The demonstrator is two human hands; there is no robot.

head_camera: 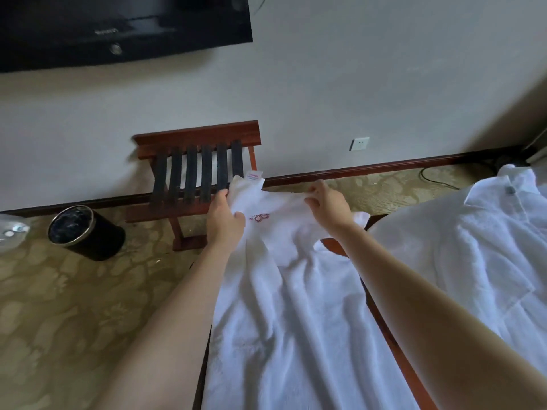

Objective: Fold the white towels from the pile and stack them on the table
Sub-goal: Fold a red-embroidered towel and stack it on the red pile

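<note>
Both hands are closed on the far edge of a white towel [284, 306]: the left hand [225, 217] is curled round its far left corner, beside a small label [254, 176], and the right hand [328, 205] pinches the same edge further right. The towel is spread, creased, along the table [331, 245], whose reddish wood is exposed on the right. A pile of white towels [473, 261] is noted just right of it, while a wooden luggage rack [195, 170] and a black bin [85, 232] are seen at the far left.
</note>
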